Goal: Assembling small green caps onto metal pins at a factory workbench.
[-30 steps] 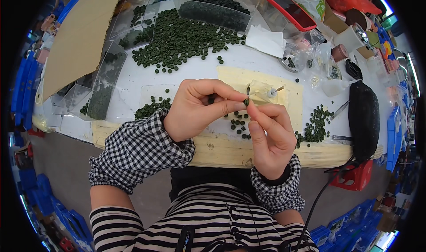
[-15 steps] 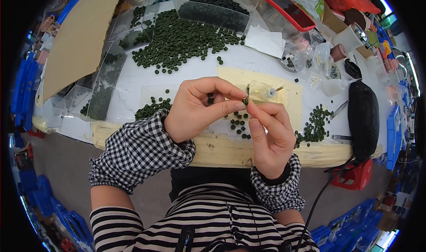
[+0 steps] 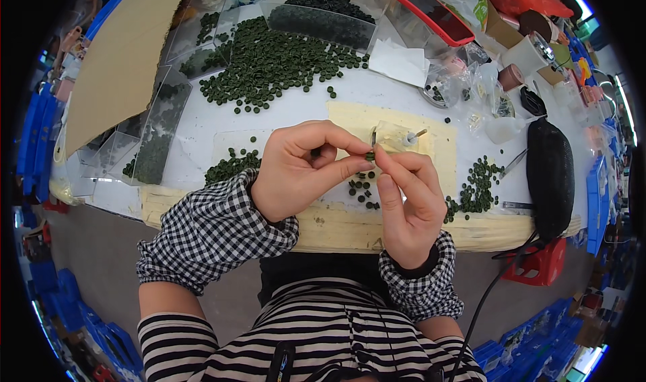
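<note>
Between the thumb and index fingertip of my left hand (image 3: 289, 173) is a small dark green disc (image 3: 370, 157), partly hidden by the fingers. My right hand (image 3: 412, 200) meets it from the right, its index fingertip against the disc and its other fingers curled. Just beyond the fingertips, a cream-wrapped block (image 3: 392, 134) with a short metal pin (image 3: 418, 134) sits on a cream sheet (image 3: 441, 146). Several loose discs (image 3: 360, 190) lie below my hands. Another small pile (image 3: 233, 165) is beside my left wrist, and one more pile (image 3: 479, 183) is right of my right hand.
A large heap of green discs (image 3: 269, 62) covers the back of the white table, with a clear tray (image 3: 319, 25) of them behind. Cardboard (image 3: 124, 59) overhangs clear boxes at left. A red-framed phone (image 3: 431, 12), tweezers (image 3: 515, 161) and a black pouch (image 3: 550, 180) are at right.
My fingertips shift slightly around the disc, which now shows at a different tilt. Both hands stay in nearly the same place, and the table's things are unchanged.
</note>
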Motion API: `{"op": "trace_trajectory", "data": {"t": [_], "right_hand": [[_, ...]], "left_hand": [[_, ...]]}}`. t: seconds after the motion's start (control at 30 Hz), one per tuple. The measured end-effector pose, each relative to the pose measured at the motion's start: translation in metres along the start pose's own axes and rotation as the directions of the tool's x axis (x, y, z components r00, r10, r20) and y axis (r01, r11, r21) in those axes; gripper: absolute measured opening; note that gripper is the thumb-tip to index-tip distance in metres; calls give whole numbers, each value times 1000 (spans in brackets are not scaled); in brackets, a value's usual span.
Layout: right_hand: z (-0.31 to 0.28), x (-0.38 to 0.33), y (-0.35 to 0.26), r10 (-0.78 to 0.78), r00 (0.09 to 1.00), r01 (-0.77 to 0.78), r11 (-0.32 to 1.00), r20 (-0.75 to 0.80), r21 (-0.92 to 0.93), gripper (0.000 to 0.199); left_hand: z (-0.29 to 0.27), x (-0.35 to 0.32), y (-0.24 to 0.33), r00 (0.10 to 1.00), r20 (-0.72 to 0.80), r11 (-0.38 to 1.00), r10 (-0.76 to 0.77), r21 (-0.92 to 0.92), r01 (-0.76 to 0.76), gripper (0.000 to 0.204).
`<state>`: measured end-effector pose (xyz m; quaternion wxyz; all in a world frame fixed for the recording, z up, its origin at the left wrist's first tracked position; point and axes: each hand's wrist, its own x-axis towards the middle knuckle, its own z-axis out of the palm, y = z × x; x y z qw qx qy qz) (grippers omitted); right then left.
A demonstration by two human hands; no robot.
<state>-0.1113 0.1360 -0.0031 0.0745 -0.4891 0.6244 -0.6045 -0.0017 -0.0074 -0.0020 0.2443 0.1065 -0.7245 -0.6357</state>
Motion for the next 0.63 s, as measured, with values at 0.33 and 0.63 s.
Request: {"op": "trace_trajectory", "data": {"t": [0.33,0.63], "right_hand": [[0,-1,1,-9,1000,9,1000,-3,-12,30],[0,0,0,10,1000,-10,1000,3,-7,30]], "left_hand": [[0,0,-1,1000,-3,1000,26,2,-26,20],[-1,0,-3,998,14,998,54,-14,-53,20]]}}
